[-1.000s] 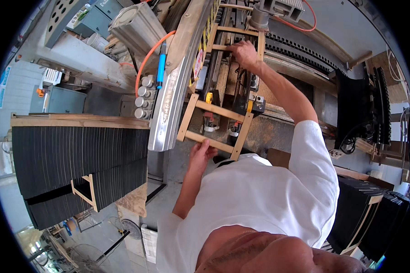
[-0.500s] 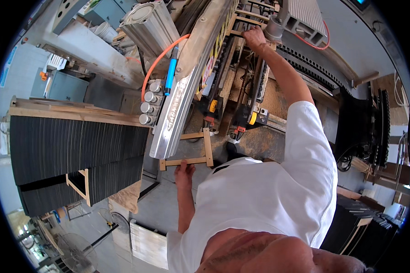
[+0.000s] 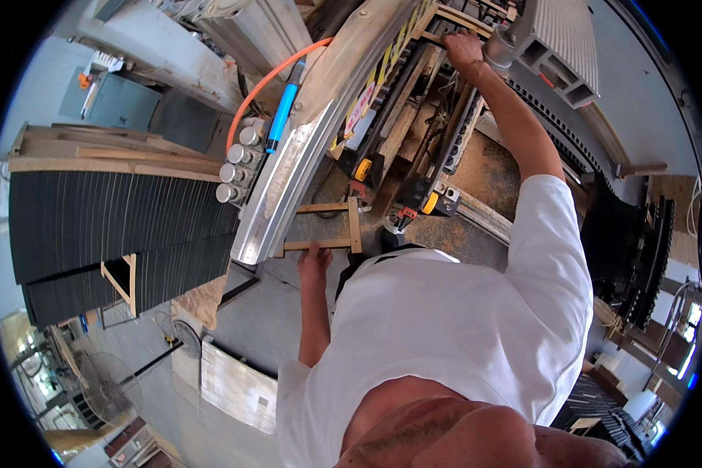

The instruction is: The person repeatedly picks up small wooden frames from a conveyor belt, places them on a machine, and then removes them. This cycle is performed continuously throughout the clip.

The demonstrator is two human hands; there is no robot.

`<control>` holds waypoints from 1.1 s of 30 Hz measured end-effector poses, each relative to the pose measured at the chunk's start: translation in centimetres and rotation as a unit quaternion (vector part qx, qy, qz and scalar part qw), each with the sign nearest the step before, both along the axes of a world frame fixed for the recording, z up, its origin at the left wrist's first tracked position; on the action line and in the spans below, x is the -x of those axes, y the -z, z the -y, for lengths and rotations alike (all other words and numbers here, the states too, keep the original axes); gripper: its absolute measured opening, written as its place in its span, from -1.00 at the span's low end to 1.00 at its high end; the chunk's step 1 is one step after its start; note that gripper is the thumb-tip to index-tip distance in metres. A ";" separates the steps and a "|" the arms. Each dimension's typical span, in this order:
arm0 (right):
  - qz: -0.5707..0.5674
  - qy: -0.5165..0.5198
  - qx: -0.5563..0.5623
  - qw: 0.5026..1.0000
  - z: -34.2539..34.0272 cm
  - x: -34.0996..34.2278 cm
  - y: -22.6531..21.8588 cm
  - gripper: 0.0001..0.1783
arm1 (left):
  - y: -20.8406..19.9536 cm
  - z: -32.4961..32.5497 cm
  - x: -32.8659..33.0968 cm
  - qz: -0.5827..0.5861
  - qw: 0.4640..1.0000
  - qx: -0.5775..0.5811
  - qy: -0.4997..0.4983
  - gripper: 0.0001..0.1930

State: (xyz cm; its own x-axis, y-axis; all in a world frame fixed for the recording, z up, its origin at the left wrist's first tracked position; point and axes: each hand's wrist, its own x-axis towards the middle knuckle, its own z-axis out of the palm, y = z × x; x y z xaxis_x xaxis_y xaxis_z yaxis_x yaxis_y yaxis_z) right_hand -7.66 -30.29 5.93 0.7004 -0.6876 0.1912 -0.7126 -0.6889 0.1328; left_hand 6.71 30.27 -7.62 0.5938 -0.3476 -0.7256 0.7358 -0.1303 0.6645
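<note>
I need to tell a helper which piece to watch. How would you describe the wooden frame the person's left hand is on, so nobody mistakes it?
Start at the long grey metal beam that runs slantwise through the machine. At its lower end a small frame of pale wood strips sticks out, with the left hand on its nearest strip. Unlike the stacked dark slats beside it, it is light, open and ladder-like.

We see a yellow-and-black striped warning strip (image 3: 384,61) along the long metal rail (image 3: 304,148) | a red-and-white rectangular label (image 3: 359,109) just below that strip, beside the rail.
</note>
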 end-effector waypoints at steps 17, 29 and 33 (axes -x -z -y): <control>-0.061 0.021 0.057 0.996 0.7 0.2 -0.4 -0.79 | -0.3 -0.9 1.5 0.038 0.997 -0.067 -0.030 -0.66; -0.089 0.042 0.087 0.991 -0.8 -0.1 -1.7 -0.76 | -9.1 -11.0 -2.0 0.254 0.966 0.010 -0.048 -0.68; 0.028 0.041 0.069 0.996 -4.4 -1.1 -3.5 -0.71 | -17.0 -17.5 -5.1 0.339 0.932 0.035 -0.119 -0.72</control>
State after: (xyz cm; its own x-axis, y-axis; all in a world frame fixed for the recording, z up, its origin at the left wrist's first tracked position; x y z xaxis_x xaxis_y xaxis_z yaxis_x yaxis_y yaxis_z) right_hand -6.60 -25.85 9.47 0.6290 -0.7060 0.3254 -0.7743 -0.6063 0.1814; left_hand 11.77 47.75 9.39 0.9743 -0.1803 -0.1352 0.1452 0.0436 0.9884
